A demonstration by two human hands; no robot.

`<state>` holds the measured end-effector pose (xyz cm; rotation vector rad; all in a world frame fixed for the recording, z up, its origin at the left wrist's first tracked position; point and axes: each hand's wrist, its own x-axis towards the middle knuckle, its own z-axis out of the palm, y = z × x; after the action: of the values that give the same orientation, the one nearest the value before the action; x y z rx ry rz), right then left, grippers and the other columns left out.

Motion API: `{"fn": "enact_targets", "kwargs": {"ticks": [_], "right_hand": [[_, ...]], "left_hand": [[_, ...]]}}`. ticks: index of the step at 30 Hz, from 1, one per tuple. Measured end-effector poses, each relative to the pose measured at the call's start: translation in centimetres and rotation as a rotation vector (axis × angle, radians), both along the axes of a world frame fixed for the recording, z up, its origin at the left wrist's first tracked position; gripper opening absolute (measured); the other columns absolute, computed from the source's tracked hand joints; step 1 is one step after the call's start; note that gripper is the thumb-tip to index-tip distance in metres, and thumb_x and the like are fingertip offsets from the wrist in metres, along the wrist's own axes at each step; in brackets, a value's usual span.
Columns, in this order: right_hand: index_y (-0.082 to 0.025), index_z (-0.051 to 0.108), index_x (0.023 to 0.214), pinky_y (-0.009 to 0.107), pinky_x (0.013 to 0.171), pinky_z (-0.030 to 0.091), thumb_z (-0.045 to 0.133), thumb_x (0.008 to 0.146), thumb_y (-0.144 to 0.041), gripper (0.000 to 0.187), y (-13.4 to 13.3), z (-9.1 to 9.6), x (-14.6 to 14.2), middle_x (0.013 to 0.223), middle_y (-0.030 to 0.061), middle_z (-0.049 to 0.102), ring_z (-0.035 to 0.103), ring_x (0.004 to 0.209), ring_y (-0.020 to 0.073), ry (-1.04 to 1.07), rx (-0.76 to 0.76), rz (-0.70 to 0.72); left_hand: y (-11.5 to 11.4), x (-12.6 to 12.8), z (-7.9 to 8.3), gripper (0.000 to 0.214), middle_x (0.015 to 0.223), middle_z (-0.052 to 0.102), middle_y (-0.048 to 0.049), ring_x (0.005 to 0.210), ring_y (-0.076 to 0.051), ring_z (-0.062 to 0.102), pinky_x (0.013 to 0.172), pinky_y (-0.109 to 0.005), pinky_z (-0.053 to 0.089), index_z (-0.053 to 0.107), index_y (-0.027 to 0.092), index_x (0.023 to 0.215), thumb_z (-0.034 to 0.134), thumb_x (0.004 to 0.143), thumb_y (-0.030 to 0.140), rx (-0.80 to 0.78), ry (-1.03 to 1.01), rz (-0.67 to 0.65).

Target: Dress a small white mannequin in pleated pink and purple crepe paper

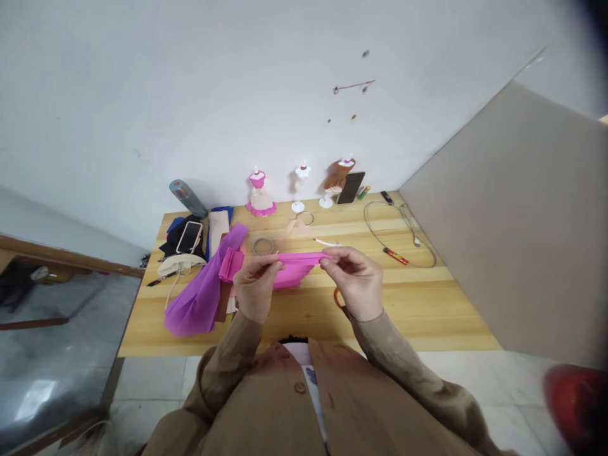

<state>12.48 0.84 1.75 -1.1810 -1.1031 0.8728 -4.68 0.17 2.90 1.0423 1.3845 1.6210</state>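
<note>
A folded strip of pink crepe paper (297, 265) is stretched between both hands above the wooden table (427, 304). My left hand (255, 286) pinches its left end, fingers closed. My right hand (357, 281) pinches the right end, fingers closed. Under my right wrist an orange scissors handle (336, 297) peeks out. To the left lie a purple tulle piece (204, 291) and a small pink folded paper (231, 263).
Three small mannequin stands line the wall: one in a pink dress (259, 195), a white one (300, 187), a brown one (336, 180). A tape roll (263, 246), phone (189, 236), dark fabric, a bottle (188, 197), cable (403, 231) and a grey board (527, 221) at right.
</note>
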Motion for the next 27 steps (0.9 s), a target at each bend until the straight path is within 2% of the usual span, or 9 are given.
{"fn": "enact_targets", "kwargs": {"ticks": [5,9,12,17,20,23,27], "right_hand": [[-0.023,0.075,0.088,0.03,0.066,0.049,0.068,0.081,-0.02,0.011,0.0,-0.3,0.2,0.077,0.0016,0.069,0.061,0.071,0.016,-0.148,0.121,0.042],[-0.022,0.073,0.089,0.031,0.068,0.049,0.064,0.085,-0.019,0.01,0.1,-0.1,0.2,0.08,0.0021,0.069,0.061,0.072,0.0165,-0.255,0.141,0.053],[-0.022,0.071,0.087,0.032,0.071,0.05,0.062,0.087,-0.021,0.009,0.0,-0.2,0.2,0.081,0.0026,0.069,0.062,0.075,0.0175,-0.307,0.132,0.054],[-0.021,0.07,0.083,0.033,0.071,0.051,0.066,0.083,-0.024,0.005,0.2,-0.7,0.2,0.078,0.0025,0.07,0.064,0.073,0.0178,-0.242,0.054,0.052],[-0.02,0.069,0.078,0.032,0.069,0.052,0.07,0.078,-0.025,0.005,0.3,-0.6,0.1,0.075,0.0023,0.07,0.064,0.071,0.0174,-0.139,0.029,0.054],[-0.02,0.068,0.074,0.03,0.064,0.051,0.073,0.074,-0.024,0.005,0.4,-0.1,0.0,0.071,0.0016,0.069,0.062,0.066,0.0161,-0.065,0.022,0.045],[-0.021,0.067,0.072,0.028,0.061,0.05,0.073,0.073,-0.023,0.006,0.3,0.4,-0.2,0.068,0.0003,0.067,0.059,0.062,0.0145,-0.03,0.027,0.024]], "left_hand": [[0.3,-0.8,-0.4,0.014,0.077,0.078,-0.0024,0.072,-0.016,0.072,0.069,-0.028,0.06,0.079,0.023,0.081,0.077,0.068,0.019,0.094,0.215,-0.014],[0.4,-1.1,-0.5,0.008,0.074,0.076,-0.0011,0.071,-0.016,0.071,0.07,-0.029,0.059,0.078,0.024,0.077,0.073,0.073,0.018,0.146,0.303,-0.029],[0.3,-1.1,-0.9,0.004,0.073,0.076,-0.0009,0.069,-0.017,0.071,0.07,-0.03,0.059,0.077,0.023,0.076,0.073,0.074,0.022,0.13,0.334,-0.011],[0.2,-0.9,-1.2,0.004,0.073,0.076,-0.0001,0.07,-0.016,0.072,0.072,-0.028,0.06,0.075,0.022,0.075,0.075,0.072,0.024,0.017,0.24,0.023],[0.1,-0.6,-0.7,0.006,0.073,0.076,-0.0011,0.071,-0.016,0.072,0.072,-0.028,0.061,0.075,0.02,0.072,0.078,0.067,0.022,-0.002,0.119,0.022],[0.0,-0.3,0.0,0.009,0.068,0.075,-0.0013,0.063,-0.016,0.072,0.065,-0.028,0.061,0.075,0.018,0.072,0.079,0.065,0.023,-0.037,-0.017,-0.001],[-0.1,0.0,0.5,0.011,0.065,0.074,-0.001,0.061,-0.015,0.072,0.063,-0.026,0.061,0.074,0.018,0.069,0.081,0.063,0.024,-0.027,-0.048,0.002]]}}
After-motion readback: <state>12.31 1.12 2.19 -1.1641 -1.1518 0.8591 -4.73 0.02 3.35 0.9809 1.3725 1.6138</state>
